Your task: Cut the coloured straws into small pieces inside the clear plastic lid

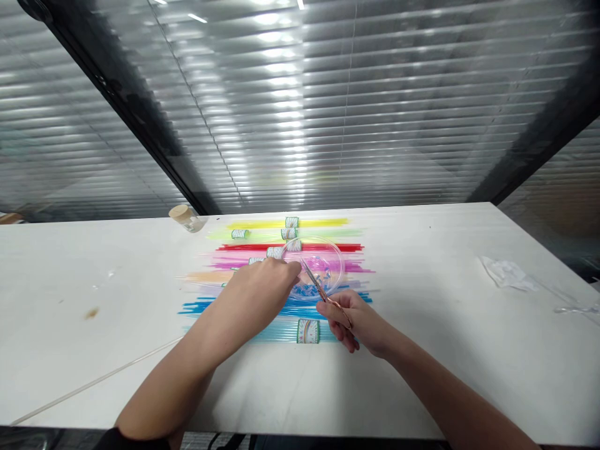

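My right hand (pixel 354 320) holds a pair of rose-gold scissors (pixel 323 294) by the handles, with the blades pointing up and left. Those blades reach over a clear round bowl (pixel 341 265) that has small blue cut pieces (pixel 307 289) in it. Left of the blades is my left hand (pixel 262 281), its fingers closed in a pinch; whatever they grip is hidden or too fine to name. Bundles of thin coloured tubes lie crosswise under and around the hands, among them a blue bundle (pixel 201 306), a red bundle (pixel 234 247) and a light blue bundle (pixel 276 332) with a patterned paper band (pixel 308 332).
A glass jar with a cork lid (pixel 179 213) lies tipped at the back left of the white table (pixel 412 375). One long pale rod (pixel 98 379) lies at the front left. Crumpled clear plastic (pixel 506 273) is on the right. Window blinds stand behind the table.
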`<state>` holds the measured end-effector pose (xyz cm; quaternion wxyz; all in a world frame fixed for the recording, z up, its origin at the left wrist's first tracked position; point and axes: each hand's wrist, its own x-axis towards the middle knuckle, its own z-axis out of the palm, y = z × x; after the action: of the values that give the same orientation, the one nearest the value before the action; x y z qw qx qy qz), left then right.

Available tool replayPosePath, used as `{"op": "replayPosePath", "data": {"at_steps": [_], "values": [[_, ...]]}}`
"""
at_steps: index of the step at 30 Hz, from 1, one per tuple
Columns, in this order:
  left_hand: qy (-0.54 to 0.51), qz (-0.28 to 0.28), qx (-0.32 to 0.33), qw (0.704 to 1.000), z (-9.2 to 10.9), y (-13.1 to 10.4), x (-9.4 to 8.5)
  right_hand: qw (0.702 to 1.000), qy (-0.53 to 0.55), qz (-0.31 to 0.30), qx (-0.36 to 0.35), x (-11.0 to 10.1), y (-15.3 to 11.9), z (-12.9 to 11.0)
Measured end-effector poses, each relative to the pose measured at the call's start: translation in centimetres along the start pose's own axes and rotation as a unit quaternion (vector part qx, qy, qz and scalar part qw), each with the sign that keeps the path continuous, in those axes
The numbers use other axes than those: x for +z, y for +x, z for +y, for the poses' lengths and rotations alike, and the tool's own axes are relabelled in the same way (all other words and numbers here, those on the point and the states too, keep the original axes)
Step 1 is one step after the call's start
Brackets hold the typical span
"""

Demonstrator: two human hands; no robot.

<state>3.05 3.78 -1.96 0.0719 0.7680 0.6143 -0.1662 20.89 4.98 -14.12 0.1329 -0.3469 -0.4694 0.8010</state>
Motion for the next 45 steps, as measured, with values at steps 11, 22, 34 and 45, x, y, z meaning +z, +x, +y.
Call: {"op": "replayPosePath", "data": {"at_steps": [11,22,34,45], "values": [[-0.01,0.008,0.006,1.0,-0.05,-0.07,0.22,1.0,-0.017,0.013,0.001,0.19,0.03,0.05],[-0.018,0.007,0.004,1.0,0.23,-0.02,-0.23,1.0,-0.011,0.004,-0.004,0.39,-0.14,-0.23],[0.003,0.013,0.006,1.0,0.5,0.1,-0.04,1.0,-0.001,0.005,-0.003,0.39,-0.03,-0.06],[-0.004,0.02,0.022,1.0,0.55,0.15,0.26,1.0,0.0,0.003,-0.009,0.36,0.08,0.06]]}}
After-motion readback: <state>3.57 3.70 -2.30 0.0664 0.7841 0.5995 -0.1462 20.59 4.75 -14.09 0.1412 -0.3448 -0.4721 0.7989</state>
